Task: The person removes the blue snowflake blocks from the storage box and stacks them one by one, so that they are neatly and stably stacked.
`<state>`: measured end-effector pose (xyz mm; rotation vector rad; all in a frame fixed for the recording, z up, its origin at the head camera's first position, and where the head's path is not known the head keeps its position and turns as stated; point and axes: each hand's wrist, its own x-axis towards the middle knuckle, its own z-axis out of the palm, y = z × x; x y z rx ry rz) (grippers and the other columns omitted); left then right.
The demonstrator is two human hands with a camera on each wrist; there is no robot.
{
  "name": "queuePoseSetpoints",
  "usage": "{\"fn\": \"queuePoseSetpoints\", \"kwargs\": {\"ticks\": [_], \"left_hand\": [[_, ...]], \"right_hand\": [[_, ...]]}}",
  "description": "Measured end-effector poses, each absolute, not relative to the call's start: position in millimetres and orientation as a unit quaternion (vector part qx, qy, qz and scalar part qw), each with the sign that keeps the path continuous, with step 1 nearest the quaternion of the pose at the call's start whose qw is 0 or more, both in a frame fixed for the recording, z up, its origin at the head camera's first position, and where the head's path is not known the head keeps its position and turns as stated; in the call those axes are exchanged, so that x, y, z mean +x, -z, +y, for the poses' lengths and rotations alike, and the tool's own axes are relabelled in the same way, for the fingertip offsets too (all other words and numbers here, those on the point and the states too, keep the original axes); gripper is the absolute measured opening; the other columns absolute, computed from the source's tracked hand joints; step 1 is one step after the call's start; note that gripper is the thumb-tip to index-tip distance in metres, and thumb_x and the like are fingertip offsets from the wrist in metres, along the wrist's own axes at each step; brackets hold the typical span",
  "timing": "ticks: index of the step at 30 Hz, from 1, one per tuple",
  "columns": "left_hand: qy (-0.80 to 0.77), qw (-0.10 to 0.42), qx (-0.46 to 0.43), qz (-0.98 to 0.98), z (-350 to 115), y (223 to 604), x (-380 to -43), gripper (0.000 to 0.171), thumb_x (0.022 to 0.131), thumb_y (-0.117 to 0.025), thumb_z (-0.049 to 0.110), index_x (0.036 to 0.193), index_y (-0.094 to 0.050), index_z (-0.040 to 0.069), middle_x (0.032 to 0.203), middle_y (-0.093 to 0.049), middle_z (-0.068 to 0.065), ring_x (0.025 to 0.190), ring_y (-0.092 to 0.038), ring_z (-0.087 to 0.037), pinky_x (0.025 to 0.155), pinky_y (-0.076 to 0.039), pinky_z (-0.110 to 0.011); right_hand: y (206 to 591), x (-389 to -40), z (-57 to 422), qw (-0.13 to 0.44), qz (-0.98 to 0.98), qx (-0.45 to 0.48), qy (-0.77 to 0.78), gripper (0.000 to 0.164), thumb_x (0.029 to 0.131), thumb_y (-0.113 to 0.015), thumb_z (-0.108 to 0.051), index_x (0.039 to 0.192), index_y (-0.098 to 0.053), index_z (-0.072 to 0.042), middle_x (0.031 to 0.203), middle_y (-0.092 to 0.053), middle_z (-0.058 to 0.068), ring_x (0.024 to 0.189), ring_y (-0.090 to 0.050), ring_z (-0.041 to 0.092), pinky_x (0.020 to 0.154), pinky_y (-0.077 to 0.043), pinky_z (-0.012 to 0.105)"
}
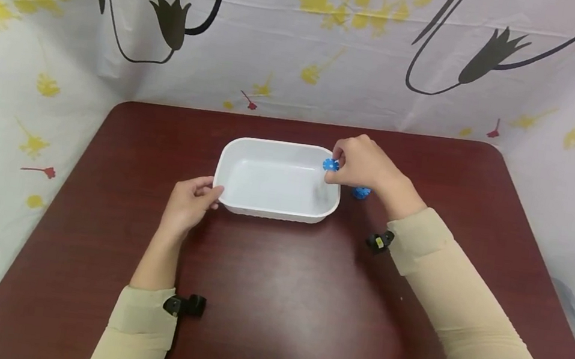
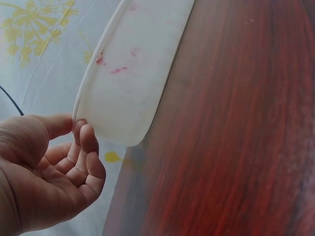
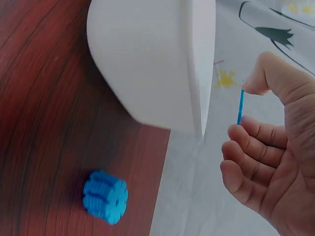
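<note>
A white rectangular dish (image 1: pixel 275 187) with rounded corners stands on the table. My left hand (image 1: pixel 188 203) pinches its left rim between thumb and fingers, as the left wrist view (image 2: pixel 59 172) also shows. My right hand (image 1: pixel 363 164) is over the dish's right end and pinches a thin, notched blue plastic disc (image 1: pixel 330 164). Seen edge-on in the right wrist view, that disc (image 3: pixel 240 106) is held between thumb and fingertip. Beside the dish's right end, partly under the right hand in the head view, a stack of blue notched discs (image 3: pixel 105 197) sits on the table.
The dark red-brown wooden table (image 1: pixel 272 299) carries the dish and the stack. A white cloth with yellow and grey flower prints (image 1: pixel 305 42) hangs behind and at both sides. Small black cameras are strapped at both wrists.
</note>
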<state>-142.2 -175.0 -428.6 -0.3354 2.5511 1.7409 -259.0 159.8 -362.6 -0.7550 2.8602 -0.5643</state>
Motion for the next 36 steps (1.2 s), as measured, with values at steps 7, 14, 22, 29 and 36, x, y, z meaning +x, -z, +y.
{"fn": "queuePoseSetpoints", "kwargs": {"ticks": [7, 14, 22, 29, 36], "left_hand": [[-0.567, 0.024, -0.11, 0.816, -175.6, 428.2, -142.2, 0.036, 0.098, -0.068, 0.014, 0.128, -0.065, -0.005, 0.088, -0.072, -0.016, 0.065, -0.063, -0.009, 0.055, -0.044, -0.019], [-0.566, 0.026, -0.114, 0.816, -176.3, 429.5, -142.6, 0.037, 0.099, -0.068, 0.016, 0.129, -0.064, -0.005, 0.089, -0.072, -0.015, 0.066, -0.063, -0.008, 0.058, -0.047, -0.02], [-0.562, 0.032, -0.121, 0.818, -176.5, 430.4, -143.5, 0.038, 0.099, -0.068, 0.018, 0.13, -0.065, -0.002, 0.087, -0.071, -0.012, 0.067, -0.063, -0.009, 0.057, -0.044, -0.019], [-0.569, 0.027, -0.117, 0.814, -175.4, 429.4, -143.6, 0.038, 0.099, -0.068, 0.017, 0.13, -0.065, -0.003, 0.086, -0.072, -0.012, 0.066, -0.064, -0.008, 0.057, -0.045, -0.019], [-0.567, 0.028, -0.125, 0.813, -175.2, 431.1, -142.9, 0.039, 0.099, -0.068, 0.019, 0.132, -0.064, -0.002, 0.087, -0.071, -0.013, 0.066, -0.064, -0.008, 0.057, -0.046, -0.019]], "right_hand": [[363.3, -260.5, 177.0, 0.056, 0.954, -0.232, 0.18, 0.034, 0.074, -0.08, -0.031, 0.093, -0.07, -0.004, 0.078, -0.066, 0.007, 0.07, -0.06, 0.022, 0.065, -0.049, 0.038], [364.7, -260.6, 194.2, 0.039, 0.958, -0.22, 0.177, 0.033, 0.073, -0.079, -0.03, 0.091, -0.07, -0.004, 0.077, -0.067, 0.005, 0.072, -0.061, 0.021, 0.067, -0.049, 0.039], [371.4, -258.5, 218.1, 0.052, 0.965, -0.196, 0.164, 0.032, 0.077, -0.076, -0.029, 0.094, -0.069, -0.003, 0.079, -0.067, 0.007, 0.072, -0.06, 0.023, 0.068, -0.05, 0.041], [387.3, -255.4, 229.4, 0.086, 0.965, -0.192, 0.157, 0.036, 0.077, -0.077, -0.029, 0.098, -0.069, -0.001, 0.082, -0.066, 0.008, 0.075, -0.06, 0.023, 0.069, -0.049, 0.041], [404.0, -256.8, 236.1, 0.092, 0.967, -0.188, 0.143, 0.04, 0.077, -0.078, -0.032, 0.101, -0.069, -0.001, 0.084, -0.066, 0.008, 0.077, -0.06, 0.023, 0.07, -0.05, 0.043]]}}
